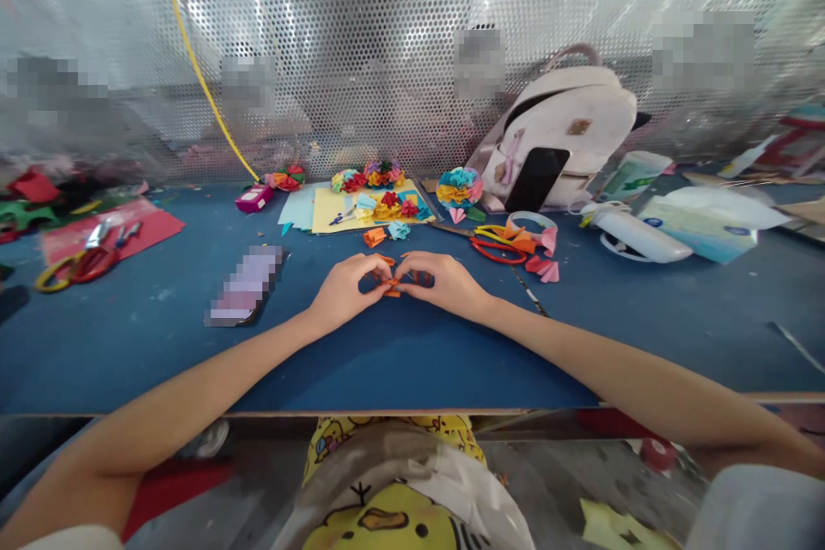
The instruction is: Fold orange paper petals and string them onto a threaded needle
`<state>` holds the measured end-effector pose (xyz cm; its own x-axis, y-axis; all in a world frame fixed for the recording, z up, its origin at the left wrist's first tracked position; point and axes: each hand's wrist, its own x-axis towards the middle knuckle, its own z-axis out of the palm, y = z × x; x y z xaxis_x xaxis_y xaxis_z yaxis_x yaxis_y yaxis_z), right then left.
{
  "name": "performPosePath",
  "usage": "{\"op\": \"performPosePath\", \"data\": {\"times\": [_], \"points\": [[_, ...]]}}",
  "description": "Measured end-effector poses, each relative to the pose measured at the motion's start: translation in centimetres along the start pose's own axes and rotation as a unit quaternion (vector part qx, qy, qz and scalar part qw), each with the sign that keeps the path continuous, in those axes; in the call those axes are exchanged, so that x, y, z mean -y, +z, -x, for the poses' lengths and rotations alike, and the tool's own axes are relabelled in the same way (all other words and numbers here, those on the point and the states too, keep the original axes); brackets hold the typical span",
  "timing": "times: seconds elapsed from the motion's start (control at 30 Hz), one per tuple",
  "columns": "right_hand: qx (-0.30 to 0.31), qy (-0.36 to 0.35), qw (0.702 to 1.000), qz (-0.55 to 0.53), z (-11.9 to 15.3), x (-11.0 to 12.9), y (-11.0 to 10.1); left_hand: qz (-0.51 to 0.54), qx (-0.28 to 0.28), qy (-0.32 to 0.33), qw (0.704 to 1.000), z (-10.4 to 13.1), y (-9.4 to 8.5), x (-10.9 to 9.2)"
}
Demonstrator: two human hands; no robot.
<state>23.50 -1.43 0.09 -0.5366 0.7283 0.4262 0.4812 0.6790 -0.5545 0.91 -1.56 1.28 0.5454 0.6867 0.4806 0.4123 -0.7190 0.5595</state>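
My left hand (348, 290) and my right hand (444, 284) meet over the middle of the blue table. Between the pinched thumbs and fingertips of both hands is a small piece of orange paper (392, 292), partly hidden by the fingers. Just beyond the hands lie a crumpled orange paper flower (374, 236) and a light blue paper flower (399, 230). Farther back, several colourful paper flowers (390, 204) rest on a yellow sheet (328, 208). Red-handled scissors (499, 252) lie to the right, among folded orange and pink paper pieces (545, 268).
A phone (248, 284) lies left of my hands. More scissors (90, 262) rest on red paper (161, 223) at far left. A white backpack (567, 120) with a black phone (538, 179) against it stands at the back. Right of it are a white device (644, 232) and a tissue pack (699, 228).
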Motion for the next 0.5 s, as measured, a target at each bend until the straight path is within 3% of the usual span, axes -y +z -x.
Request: {"op": "performPosePath", "data": {"times": [0.37,0.5], "points": [[-0.042,0.003,0.999,-0.016,-0.1,-0.1,0.5,0.105,-0.023,-0.032,0.994,0.2,0.6,-0.1],[-0.043,-0.005,0.999,-0.009,-0.1,-0.1,0.5,0.051,-0.076,0.02,0.996,-0.9,-1.9,-1.1]]}}
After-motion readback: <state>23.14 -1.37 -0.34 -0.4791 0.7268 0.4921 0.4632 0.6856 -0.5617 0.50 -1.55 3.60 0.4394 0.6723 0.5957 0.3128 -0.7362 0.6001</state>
